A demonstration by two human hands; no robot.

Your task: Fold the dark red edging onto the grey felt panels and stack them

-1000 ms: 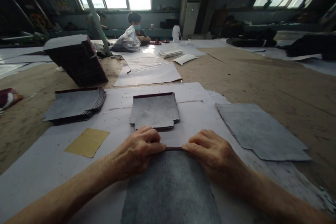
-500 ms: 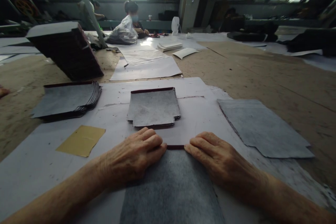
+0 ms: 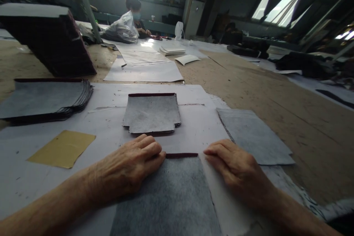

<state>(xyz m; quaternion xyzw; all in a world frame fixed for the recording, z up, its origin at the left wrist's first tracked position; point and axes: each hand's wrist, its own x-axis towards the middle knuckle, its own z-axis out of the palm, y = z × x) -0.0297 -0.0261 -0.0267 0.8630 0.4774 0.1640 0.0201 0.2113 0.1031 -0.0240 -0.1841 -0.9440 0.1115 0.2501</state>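
Observation:
A grey fabric piece (image 3: pixel 171 195) with its far edge folded into a narrow dark red strip lies on the white paper before me. My left hand (image 3: pixel 135 164) is closed on the left end of that folded edge, thumb and fingers pressed together there. Just right of the piece, my right hand (image 3: pixel 239 167) is off the fold, its fingers curled together with nothing visible in them. Beyond my hands rests a small pile of notched grey pieces (image 3: pixel 152 113), their far edge dark red. To the right is another stack of grey pieces (image 3: pixel 254 136), partly behind my right hand.
At the left sit a fanned stack of grey pieces (image 3: pixel 44 97) and a yellow card (image 3: pixel 63 148). Behind them leans a tall dark stack (image 3: pixel 58 40). White sheets (image 3: pixel 146 72) lie farther back, near a plastic bag (image 3: pixel 121 29). A person (image 3: pixel 135 16) sits across the table.
My right hand has come off the folded edge and shifted right, uncovering the piece's right corner. My left hand stays on the fold. The whole view has turned somewhat to the right.

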